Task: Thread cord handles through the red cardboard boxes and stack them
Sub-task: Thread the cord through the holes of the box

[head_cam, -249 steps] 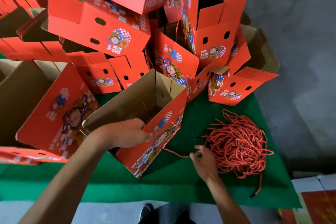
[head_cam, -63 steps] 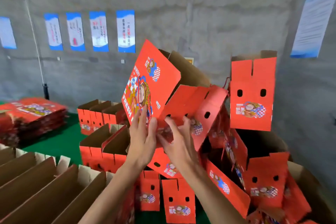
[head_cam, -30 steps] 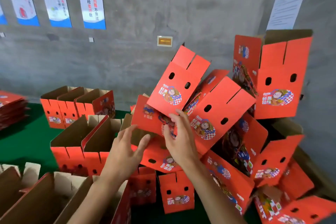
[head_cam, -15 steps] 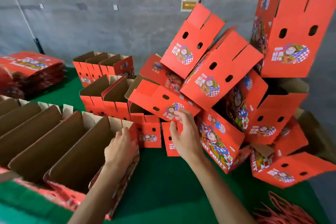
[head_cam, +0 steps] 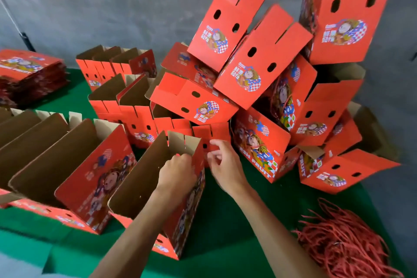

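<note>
Green table [head_cam: 225, 221] carries tumbled pile of red boxes [head_cam: 266, 67] by wall. Open box [head_cam: 158, 178] at front. Cord bundle [head_cam: 345, 241] lower right. Left hand [head_cam: 178, 171] grips box rim, fingers curled; right hand [head_cam: 225, 165] beside it, fingers loosely spread.

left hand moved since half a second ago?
Yes. The left hand now grips the top edge of the nearest open box, further from the neighbouring box.
</note>
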### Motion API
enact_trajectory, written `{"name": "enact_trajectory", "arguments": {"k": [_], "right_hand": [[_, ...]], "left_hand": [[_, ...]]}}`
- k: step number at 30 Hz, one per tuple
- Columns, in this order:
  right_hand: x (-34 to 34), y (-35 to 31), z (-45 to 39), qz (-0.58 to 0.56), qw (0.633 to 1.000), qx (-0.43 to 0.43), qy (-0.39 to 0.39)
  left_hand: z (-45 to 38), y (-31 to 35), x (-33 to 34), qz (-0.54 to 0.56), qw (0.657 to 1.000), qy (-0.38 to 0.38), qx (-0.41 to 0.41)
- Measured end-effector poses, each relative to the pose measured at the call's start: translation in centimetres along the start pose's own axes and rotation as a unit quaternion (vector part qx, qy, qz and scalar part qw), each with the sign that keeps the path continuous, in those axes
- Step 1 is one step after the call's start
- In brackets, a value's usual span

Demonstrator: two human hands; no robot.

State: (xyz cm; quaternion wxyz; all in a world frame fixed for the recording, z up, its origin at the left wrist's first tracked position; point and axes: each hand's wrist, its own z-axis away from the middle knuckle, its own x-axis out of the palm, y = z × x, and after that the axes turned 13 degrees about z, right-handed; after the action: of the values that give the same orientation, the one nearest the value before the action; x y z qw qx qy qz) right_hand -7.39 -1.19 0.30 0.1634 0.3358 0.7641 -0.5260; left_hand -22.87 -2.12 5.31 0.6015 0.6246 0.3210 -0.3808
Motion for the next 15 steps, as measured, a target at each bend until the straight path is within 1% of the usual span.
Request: {"name": "enact_trajectory", "arguments": {"k": [2, 4, 6, 9, 12, 15], "right_hand": [[-0.4, 2.1, 2.0, 0.024, 0.999, 0.022, -0.018], [-1.1, 4.3, 4.3, 0.039, 0.999, 0.027, -0.018], [-2.3, 6.1, 6.6, 0.027, 0.999, 0.044, 0.002], [-4.6, 8.3, 9.8, 0.032, 0.995, 0.081, 0.04], [-5.9, 10.8, 12.9, 0.073, 0.989, 0.126, 0.017], [-6.2, 13.6, 15.9, 0.11, 0.972, 0.207, -0.025]], "left_hand": [[1.0, 2.3, 1.1, 0.021, 0.999, -0.03, 0.028], [2.0, 4.5, 2.3, 0.04, 0.996, -0.055, 0.059], [2.5, 6.6, 3.7, 0.053, 0.992, -0.07, 0.087], [2.4, 9.4, 6.3, 0.046, 0.986, -0.112, 0.115], [1.5, 11.3, 8.9, 0.045, 0.98, -0.169, 0.099], [0.3, 11.9, 10.6, 0.039, 0.972, -0.218, 0.078]]}}
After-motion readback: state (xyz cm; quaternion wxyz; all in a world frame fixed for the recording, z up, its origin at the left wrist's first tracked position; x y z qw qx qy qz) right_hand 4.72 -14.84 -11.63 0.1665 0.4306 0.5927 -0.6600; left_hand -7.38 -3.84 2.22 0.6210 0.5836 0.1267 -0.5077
